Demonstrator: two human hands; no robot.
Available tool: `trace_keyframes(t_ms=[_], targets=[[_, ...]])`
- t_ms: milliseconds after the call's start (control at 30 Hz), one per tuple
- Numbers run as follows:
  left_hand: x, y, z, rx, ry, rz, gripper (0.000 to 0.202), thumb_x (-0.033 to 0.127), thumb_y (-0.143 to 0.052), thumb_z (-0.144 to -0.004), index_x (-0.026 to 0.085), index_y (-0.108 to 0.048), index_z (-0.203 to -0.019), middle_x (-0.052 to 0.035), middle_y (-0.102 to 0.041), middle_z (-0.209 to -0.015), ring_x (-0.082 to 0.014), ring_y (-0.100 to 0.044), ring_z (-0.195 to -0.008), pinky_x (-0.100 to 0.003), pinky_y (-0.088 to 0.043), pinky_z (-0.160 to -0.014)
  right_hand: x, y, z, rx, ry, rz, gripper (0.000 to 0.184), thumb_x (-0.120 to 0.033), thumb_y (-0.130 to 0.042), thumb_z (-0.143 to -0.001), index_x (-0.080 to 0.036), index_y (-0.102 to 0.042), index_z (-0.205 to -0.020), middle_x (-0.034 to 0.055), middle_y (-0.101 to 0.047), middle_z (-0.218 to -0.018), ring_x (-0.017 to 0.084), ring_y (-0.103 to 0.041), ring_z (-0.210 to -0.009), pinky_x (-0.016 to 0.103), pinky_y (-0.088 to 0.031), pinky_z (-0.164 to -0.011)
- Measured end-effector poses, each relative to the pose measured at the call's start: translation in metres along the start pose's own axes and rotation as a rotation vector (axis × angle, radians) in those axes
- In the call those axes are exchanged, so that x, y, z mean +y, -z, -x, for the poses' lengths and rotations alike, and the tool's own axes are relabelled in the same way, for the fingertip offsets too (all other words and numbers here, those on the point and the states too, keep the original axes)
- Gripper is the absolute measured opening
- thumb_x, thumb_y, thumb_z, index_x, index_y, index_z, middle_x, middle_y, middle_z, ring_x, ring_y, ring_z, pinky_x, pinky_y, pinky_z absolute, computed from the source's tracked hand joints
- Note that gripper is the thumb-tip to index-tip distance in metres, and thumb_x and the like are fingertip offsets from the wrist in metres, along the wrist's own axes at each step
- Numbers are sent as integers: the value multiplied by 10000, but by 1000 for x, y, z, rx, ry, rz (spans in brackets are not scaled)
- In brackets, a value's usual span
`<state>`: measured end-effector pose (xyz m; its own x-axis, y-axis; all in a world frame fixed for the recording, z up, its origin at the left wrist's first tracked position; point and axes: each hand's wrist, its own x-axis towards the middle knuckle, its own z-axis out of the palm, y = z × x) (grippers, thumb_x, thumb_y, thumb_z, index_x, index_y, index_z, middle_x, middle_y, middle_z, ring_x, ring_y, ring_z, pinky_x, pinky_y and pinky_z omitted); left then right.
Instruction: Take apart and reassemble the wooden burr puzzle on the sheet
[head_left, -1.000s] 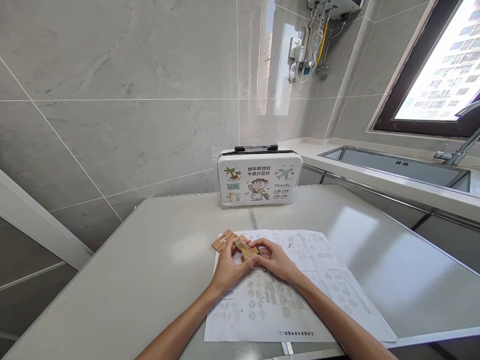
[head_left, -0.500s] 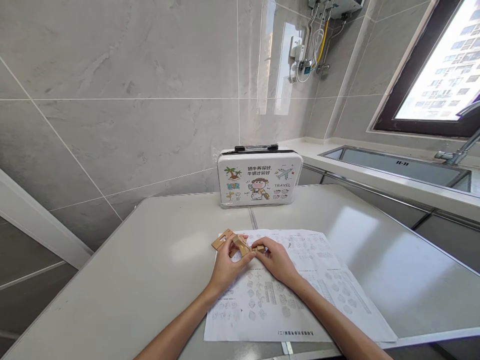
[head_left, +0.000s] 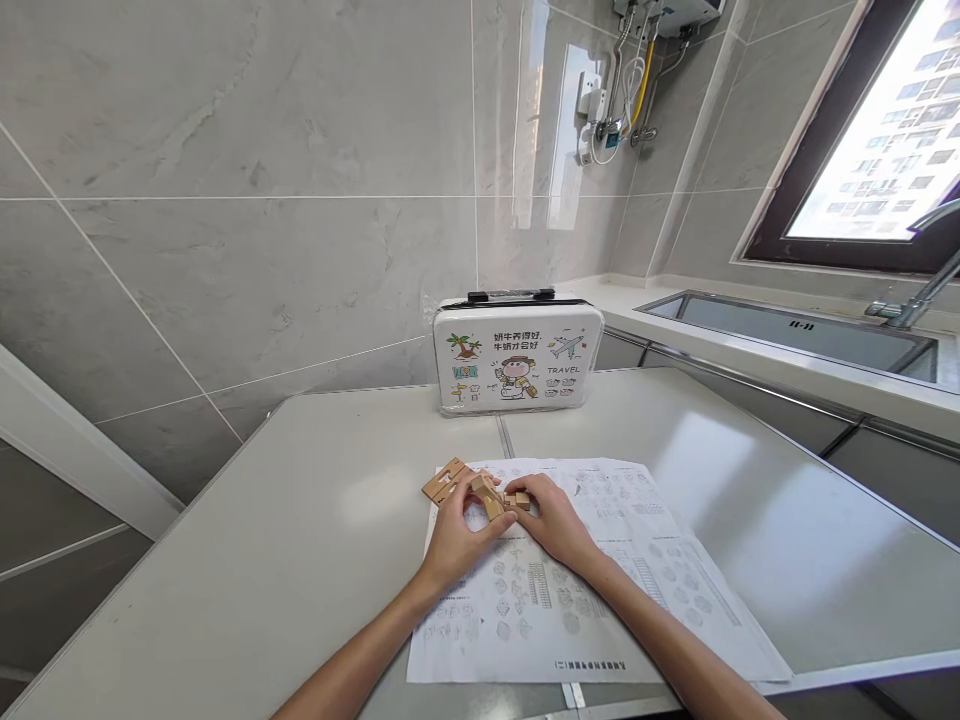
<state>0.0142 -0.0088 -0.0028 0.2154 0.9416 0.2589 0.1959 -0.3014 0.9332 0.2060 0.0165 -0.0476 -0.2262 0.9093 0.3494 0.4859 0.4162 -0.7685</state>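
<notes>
Over the upper part of a printed paper sheet, my left hand is closed around a light-brown wooden block, thumb on its near side. A smaller notched wooden piece sits between the fingers of my right hand, close against the block. Whether the two pieces interlock I cannot tell, since fingertips cover where they meet. Behind my left fingers a flat wooden piece with cutouts shows at the sheet's upper left edge; its near part is hidden.
A white carry case with cartoon prints stands upright against the tiled wall at the back of the grey table. To the right are a counter with a sink and a tap. Small drawings cover the sheet.
The wooden block has tilted slightly and shifted a little to the right in my left hand. My right fingers have moved slightly on the notched piece, showing more of it.
</notes>
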Motion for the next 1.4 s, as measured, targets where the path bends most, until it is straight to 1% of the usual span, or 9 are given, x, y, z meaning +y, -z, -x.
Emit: trace_keyframes(t_ms=[133,367,533,633,800,900,1033,1200,1400], targets=[[-1,0,0,6,-17,-64,477,413,-806,-806,242,-628,-1215,-95,-677,-1287,-286,-655,-1175,-452,-508,-1050,-7,2,0,-24,18,-15,196,-203,-661,-853,-247,-682,-1043,68,-713,-1052,279,-601,-1036,430,-478,-906],[-8,1,1,7,-57,-136,553,428,-833,-784,254,-615,-1261,-113,-624,-1370,-307,-598,-1271,-462,-475,-1088,-15,5,0,-98,123,-175,364,-160,-667,-826,-274,-690,-1170,69,-674,-1207,271,-577,-1159,423,-468,-993],[-7,1,1,3,-64,-156,562,426,-844,-771,254,-618,-1256,-107,-630,-1360,-304,-597,-1274,-481,-446,-1122,-16,9,-2,-133,92,-254,256,-289,-663,-899,-279,-712,-1151,78,-669,-1224,275,-577,-1189,436,-468,-1018],[-4,1,1,24,-71,-170,546,418,-852,-755,248,-631,-1224,-111,-640,-1332,-312,-606,-1253,-482,-467,-1095,-17,11,-3,-127,72,-282,221,-391,-633,-944,-268,-721,-1105,82,-684,-1166,270,-600,-1136,427,-482,-988],[-4,3,-2,111,-47,-198,477,433,-840,-748,238,-611,-1118,-87,-652,-1209,-281,-641,-1132,-431,-541,-961,-19,15,-6,-111,25,-348,285,-482,-583,-971,-246,-710,-1068,73,-707,-1120,251,-630,-1048,388,-494,-941],[-7,6,-3,170,-87,-331,473,425,-861,-702,233,-580,-1031,-85,-617,-1205,-303,-586,-1180,-453,-511,-979,-14,15,-8,-37,-66,-369,341,-527,-567,-967,-223,-699,-1048,74,-723,-1092,245,-648,-995,385,-499,-922],[-11,8,-2,158,-207,-564,495,445,-878,-636,231,-541,-928,-91,-583,-1215,-349,-512,-1221,-513,-446,-1024,-5,9,-8,50,-175,-281,406,-589,-583,-934,-208,-700,-1011,89,-739,-1026,249,-664,-883,387,-520,-825],[-12,7,0,124,-243,-667,559,488,-885,-604,227,-553,-970,-101,-571,-1195,-365,-500,-1193,-522,-461,-997,-7,6,-7,75,-194,-222,385,-579,-584,-925,-210,-688,-963,91,-736,-958,235,-652,-782,361,-507,-715],[-21,7,1,65,-242,-700,586,544,-872,-647,221,-605,-1056,-115,-548,-1258,-382,-465,-1253,-551,-461,-1025,-13,8,-6,41,-263,-225,276,-479,-595,-907,-215,-634,-836,9,-643,-649,195,-586,-602,310,-442,-606]])
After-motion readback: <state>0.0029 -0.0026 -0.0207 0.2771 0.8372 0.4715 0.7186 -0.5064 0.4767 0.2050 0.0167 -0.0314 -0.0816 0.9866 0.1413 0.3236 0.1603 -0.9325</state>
